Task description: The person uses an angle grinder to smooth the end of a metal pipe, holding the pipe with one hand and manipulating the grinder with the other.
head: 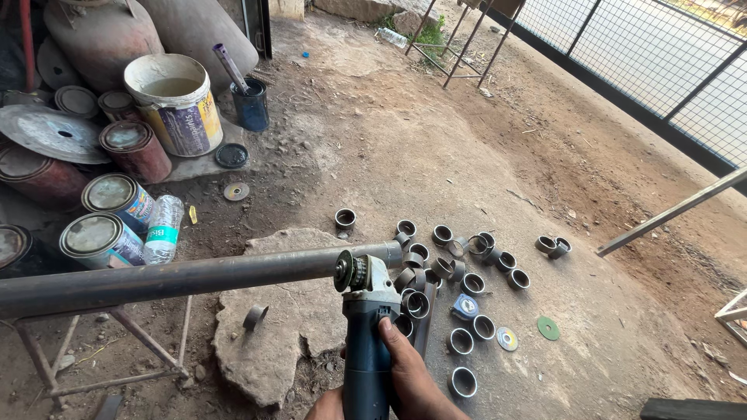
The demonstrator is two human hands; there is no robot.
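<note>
My right hand [416, 373] grips the body of a dark blue angle grinder [366, 342]. Its disc [343, 271] stands against a long rusty steel pipe [194, 276] near the pipe's right end. The pipe lies level across a metal stand [117, 342] at the left. Only a small part of my left hand [327, 404] shows at the bottom edge, close beside the grinder's rear; its grip is hidden. On the dirt floor past the pipe's end lie several short cut pipe rings [459, 268].
Paint cans [117, 198], a white bucket [175, 97], a blue tin [250, 105] and a plastic bottle [163, 229] crowd the left. A flat stone slab [288, 319] lies under the pipe. Grinding discs [548, 327] lie at right. A mesh fence [654, 54] runs along the back right.
</note>
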